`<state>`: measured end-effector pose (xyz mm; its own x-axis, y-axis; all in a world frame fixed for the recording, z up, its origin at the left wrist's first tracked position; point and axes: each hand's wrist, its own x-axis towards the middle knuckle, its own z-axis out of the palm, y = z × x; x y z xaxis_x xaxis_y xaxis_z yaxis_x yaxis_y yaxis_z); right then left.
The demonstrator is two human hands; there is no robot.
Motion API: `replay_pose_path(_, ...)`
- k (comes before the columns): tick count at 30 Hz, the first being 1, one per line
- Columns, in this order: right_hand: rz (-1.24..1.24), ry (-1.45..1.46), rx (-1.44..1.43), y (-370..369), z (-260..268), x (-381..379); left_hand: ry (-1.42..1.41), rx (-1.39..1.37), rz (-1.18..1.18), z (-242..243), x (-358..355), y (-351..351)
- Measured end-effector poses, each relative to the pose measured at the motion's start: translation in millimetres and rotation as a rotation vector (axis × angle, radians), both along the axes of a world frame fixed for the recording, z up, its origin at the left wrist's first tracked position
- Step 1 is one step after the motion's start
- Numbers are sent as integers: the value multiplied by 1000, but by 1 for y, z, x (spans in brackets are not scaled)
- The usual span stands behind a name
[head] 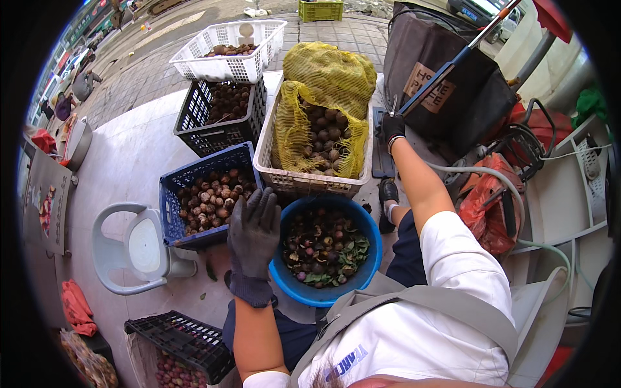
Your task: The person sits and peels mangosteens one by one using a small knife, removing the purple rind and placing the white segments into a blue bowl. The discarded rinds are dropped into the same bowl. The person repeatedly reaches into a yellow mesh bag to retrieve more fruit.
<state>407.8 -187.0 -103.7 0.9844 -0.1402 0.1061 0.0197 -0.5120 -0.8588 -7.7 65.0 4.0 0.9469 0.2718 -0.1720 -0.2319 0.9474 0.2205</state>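
My left hand (253,235) wears a dark work glove and is raised, palm showing, fingers apart, holding nothing. It is between a blue plastic crate (167,213) of brown round nuts or fruits and a blue plastic basin (373,252). In the basin lie dark round fruits, husk pieces and green leaves. My right arm reaches forward, its black-gloved hand (392,127) closed around a small metal tool (394,104), whose exact kind I cannot tell. Left of that hand, a whitish plastic crate (315,182) holds a torn yellow mesh sack (330,68) of brown round nuts.
Behind the blue crate, a white crate (228,70) sits on a black crate (213,136), both with nuts. A pale plastic chair (145,242) is at the left. A tilted black crate (184,334) rests near reddish fruits. A blue-silver pole (439,72) slants before a dark bag (465,92).
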Motion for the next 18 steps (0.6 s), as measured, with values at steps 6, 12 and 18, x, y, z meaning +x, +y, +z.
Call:
replay_pose_path(6,749,-154,-280,2,1,-76,17,17,-16,2,3,-13)
replay_pose_path(12,690,-95,-624,67,5,-101,9,792,21,-17,6,-18)
replay_pose_path(18,563,100,-762,89,20,-65,91,251,-9,-7,6,-15)
